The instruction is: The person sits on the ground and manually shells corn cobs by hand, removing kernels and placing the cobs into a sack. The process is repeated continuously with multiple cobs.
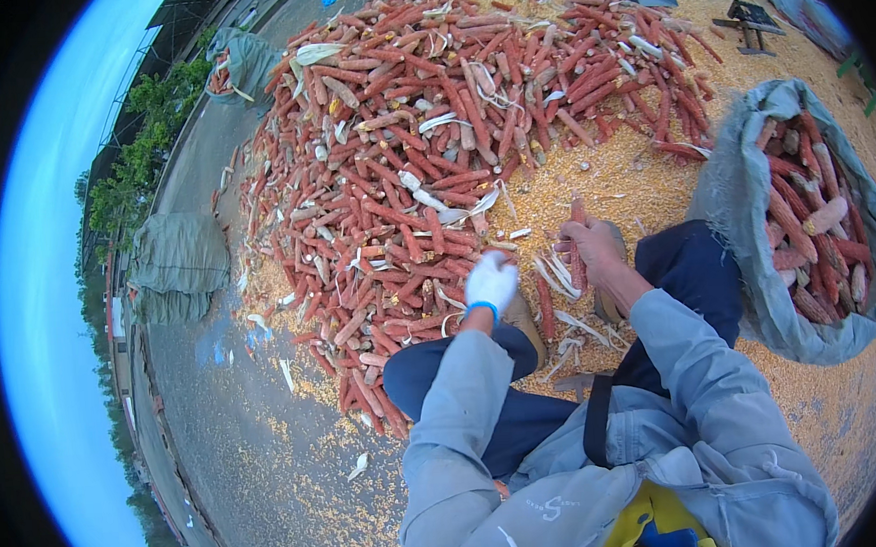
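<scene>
My bare right hand [593, 248] is closed around a red corncob [577, 216] that stands roughly upright between thumb and fingers. Pale dry husks [557, 275] hang just below and beside that cob. A white glove with a blue cuff covers my left hand [492, 279], which is blurred at the near edge of a large heap of shelled red corncobs [403, 179]. Whether the left fingers hold anything is not clear. Another red cob [545, 309] lies on the loose yellow corn kernels [596, 180] between my shoes.
A woven sack [726, 177] full of cobs stands open by my right knee. Covered bundles [181, 257] and a cob-filled sack [245, 64] sit to the left. A small dark metal stand [752, 23] is at the far right. Kernels lie scattered over the concrete ground [255, 461].
</scene>
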A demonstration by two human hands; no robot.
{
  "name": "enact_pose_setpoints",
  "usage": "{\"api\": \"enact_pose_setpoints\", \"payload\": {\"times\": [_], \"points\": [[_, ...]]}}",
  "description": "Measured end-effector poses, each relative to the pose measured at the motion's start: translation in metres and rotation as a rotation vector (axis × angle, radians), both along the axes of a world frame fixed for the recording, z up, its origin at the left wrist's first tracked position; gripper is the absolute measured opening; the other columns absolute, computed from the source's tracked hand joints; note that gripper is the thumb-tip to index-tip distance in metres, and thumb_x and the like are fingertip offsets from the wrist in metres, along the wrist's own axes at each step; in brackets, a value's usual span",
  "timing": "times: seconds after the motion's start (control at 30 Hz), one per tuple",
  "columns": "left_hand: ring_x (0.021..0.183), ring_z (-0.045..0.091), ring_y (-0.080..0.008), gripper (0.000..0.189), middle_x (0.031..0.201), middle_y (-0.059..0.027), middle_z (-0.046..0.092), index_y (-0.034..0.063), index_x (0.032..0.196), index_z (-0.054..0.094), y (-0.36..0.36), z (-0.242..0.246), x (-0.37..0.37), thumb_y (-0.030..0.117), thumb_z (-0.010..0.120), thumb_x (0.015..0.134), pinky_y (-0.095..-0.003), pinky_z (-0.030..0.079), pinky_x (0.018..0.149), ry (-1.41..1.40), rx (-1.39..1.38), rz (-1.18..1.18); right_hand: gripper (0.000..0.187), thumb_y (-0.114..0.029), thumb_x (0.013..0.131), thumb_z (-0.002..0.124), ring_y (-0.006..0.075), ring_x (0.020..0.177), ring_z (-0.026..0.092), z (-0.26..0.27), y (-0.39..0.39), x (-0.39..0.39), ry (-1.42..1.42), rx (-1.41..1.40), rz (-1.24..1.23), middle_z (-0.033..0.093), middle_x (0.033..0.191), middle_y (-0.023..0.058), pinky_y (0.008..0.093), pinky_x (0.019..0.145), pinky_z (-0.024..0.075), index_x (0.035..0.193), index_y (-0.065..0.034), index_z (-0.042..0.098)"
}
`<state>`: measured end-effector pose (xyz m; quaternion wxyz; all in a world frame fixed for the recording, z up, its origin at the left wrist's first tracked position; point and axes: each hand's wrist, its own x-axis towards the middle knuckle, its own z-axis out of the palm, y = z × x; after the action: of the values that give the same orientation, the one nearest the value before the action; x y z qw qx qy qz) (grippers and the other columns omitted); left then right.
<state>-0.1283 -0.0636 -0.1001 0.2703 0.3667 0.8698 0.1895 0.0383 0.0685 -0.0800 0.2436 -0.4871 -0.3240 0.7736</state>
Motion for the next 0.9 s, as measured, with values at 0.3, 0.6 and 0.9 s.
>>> {"api": "enact_pose_setpoints", "payload": {"times": [0.3, 0.6, 0.9], "points": [[0.109, 0.065, -0.041, 0.049, 0.115, -0.0265, 0.069, -0.0044, 0.113, 0.067, -0.005, -0.116, -0.182, 0.037, 0.06, 0.089, -0.0449, 0.048, 0.096, -0.324, 0.15, 0.638, 0.025, -0.006, 0.084, 0.071, 0.0169, 0.084, 0.068, -0.102, -0.005, -0.089, -0.027, -0.131, 0.319, 0.068, 0.096, 0.0081, 0.0314, 0.064, 0.0546, 0.106, -0.0005, 0.062], [0.109, 0.064, -0.0386, 0.062, 0.117, -0.0279, 0.068, -0.0114, 0.124, 0.06, -0.021, -0.217, -0.203, 0.042, 0.061, 0.091, -0.0421, 0.046, 0.099, -0.241, 0.08, 0.78, 0.053, -0.019, 0.083, 0.06, 0.035, 0.112, 0.066, -0.156, 0.005, -0.234, -0.205, 0.199, 0.909, 0.067, 0.123, 0.0232, 0.0396, 0.095, 0.0509, 0.131, 0.0043, 0.058], [0.101, 0.058, -0.0205, 0.048, 0.115, -0.0088, 0.062, 0.0044, 0.134, 0.053, -0.013, -0.206, -0.152, 0.036, 0.062, 0.098, -0.0355, 0.048, 0.087, -0.824, 0.563, 1.03, 0.066, -0.023, 0.086, 0.073, 0.0325, 0.11, 0.066, -0.232, -0.031, -0.254, -0.268, 0.179, 0.877, 0.065, 0.125, 0.0229, 0.0404, 0.097, 0.0512, 0.142, 0.0018, 0.048]]}}
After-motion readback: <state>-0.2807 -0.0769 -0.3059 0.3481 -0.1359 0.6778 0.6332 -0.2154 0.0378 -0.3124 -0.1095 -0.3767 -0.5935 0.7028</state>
